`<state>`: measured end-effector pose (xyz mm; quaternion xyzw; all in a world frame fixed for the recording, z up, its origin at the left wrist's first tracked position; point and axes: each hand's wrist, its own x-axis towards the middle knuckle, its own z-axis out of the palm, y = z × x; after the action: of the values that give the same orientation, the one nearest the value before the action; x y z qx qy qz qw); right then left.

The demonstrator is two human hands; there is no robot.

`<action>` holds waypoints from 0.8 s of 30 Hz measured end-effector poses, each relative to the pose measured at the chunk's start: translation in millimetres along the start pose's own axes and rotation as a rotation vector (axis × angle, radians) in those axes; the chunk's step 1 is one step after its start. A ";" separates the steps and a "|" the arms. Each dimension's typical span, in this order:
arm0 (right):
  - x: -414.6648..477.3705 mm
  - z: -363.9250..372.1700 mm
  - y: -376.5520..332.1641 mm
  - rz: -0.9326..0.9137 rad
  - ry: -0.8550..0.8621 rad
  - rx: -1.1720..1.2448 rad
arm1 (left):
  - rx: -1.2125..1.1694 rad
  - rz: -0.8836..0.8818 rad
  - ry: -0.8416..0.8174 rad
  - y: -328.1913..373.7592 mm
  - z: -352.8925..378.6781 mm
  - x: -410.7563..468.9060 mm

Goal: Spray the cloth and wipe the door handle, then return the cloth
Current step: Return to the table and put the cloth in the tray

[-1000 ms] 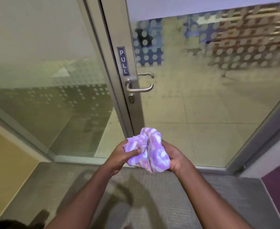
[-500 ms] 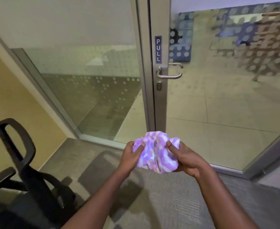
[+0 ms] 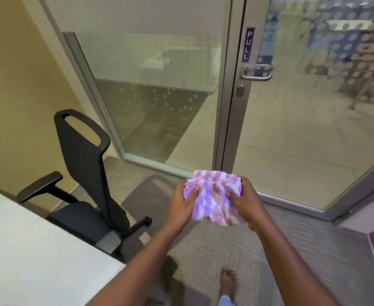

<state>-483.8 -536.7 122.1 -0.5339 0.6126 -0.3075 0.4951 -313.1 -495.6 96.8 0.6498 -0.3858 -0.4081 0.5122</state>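
1. The glass door (image 3: 303,133) fills the frame from twelve to three o'clock, and its metal door handle (image 3: 256,75) sits up at about one o'clock, well apart from both hands. If the handle has not been wiped yet, a reach from here would be a long one; walking off now would risk leaving that step undone. I cannot tell from this view whether it has been wiped.

2. The white table (image 3: 33,250) at eight o'clock and the black office chair (image 3: 86,173) at nine o'clock crowd the left side. A turn that way to put the cloth back could catch a hip on the table corner or a leg on the chair base.

3. A bare foot (image 3: 228,283) shows at six o'clock on the carpet; the chair's castors are near enough to stub a toe.

4. The purple-and-white cloth (image 3: 214,197) hangs bunched at the centre, below the door frame. The left hand (image 3: 181,202) pinches its left edge and the right hand (image 3: 245,202) grips its right edge. The lower fold sags free, so letting go with one hand could let it trail or drop to the floor.

5. No spray bottle is in view, so whether the cloth is damp cannot be judged.
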 end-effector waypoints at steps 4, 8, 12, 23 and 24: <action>-38.5 21.3 5.7 -0.082 0.039 -0.169 | -0.002 -0.031 -0.066 -7.0 -23.5 -48.4; -63.0 39.0 15.8 -0.172 0.040 -0.326 | 0.108 0.040 -0.122 -18.2 -46.9 -86.0; -78.1 53.5 20.9 -0.252 -0.032 -0.507 | 0.188 0.061 0.023 -25.2 -61.0 -116.2; -99.0 108.6 40.6 -0.457 -0.507 -0.702 | 0.309 -0.073 0.399 -62.1 -90.5 -190.7; -104.4 114.6 40.6 -0.477 -0.554 -0.694 | 0.292 -0.100 0.449 -60.9 -94.7 -199.0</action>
<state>-397.1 -409.5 77.7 -0.8538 0.3851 -0.0371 0.3483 -293.8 -268.6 77.5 0.8092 -0.2849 -0.2186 0.4651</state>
